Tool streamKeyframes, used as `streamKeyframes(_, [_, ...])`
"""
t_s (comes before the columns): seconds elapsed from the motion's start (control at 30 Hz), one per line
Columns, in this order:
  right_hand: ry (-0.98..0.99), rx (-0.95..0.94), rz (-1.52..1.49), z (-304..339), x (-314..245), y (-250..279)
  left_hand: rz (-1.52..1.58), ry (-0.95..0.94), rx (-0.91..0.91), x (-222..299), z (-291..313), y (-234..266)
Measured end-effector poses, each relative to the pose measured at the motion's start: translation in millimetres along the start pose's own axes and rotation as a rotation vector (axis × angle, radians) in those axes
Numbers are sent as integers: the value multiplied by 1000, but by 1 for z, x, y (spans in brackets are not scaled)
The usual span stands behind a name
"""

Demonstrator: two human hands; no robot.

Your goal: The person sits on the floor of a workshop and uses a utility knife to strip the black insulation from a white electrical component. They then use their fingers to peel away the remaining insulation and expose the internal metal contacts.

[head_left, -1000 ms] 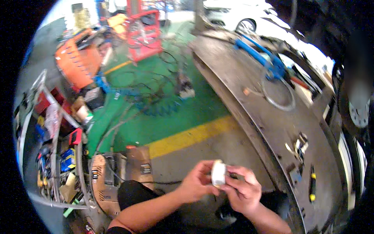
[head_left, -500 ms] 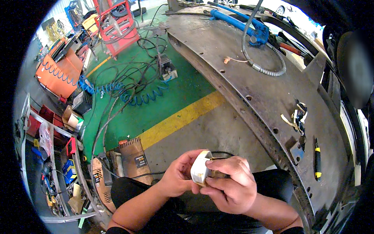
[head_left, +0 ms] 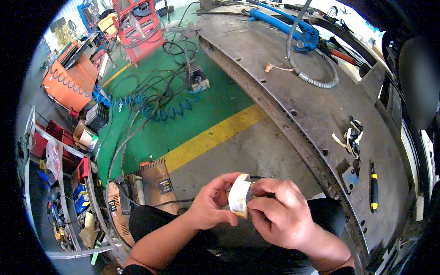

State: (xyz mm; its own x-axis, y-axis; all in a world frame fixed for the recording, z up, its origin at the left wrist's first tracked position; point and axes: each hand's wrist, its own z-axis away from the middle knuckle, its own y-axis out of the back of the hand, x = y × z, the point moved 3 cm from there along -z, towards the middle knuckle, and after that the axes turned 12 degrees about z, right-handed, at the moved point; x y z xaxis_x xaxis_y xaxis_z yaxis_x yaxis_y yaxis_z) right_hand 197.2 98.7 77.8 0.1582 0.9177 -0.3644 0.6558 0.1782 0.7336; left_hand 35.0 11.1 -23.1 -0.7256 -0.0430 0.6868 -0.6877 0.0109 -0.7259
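L hand [head_left: 207, 204] curls round white tape roll [head_left: 238, 197], near middle, left of the desk [head_left: 275, 107], prob. to steady it; R hand [head_left: 285, 208] pinches roll's right edge. Cutter [head_left: 374, 190] lies on desk, far right of hands, prob. w/in reach.

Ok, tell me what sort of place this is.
Most likely a vehicle repair workshop: a blue hydraulic-looking tool lies on a broad metal surface, a red equipment cart stands on the green floor, and a car wheel shows at the upper right.
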Motion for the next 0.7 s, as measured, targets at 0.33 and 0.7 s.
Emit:
streamKeyframes(0.33, [65,-222,24,-6,7,9,-152,77,-42,-6,1,4])
streamKeyframes(0.7, [30,-41,-76,2,12,-11,-77,12,53,2,1,-1])
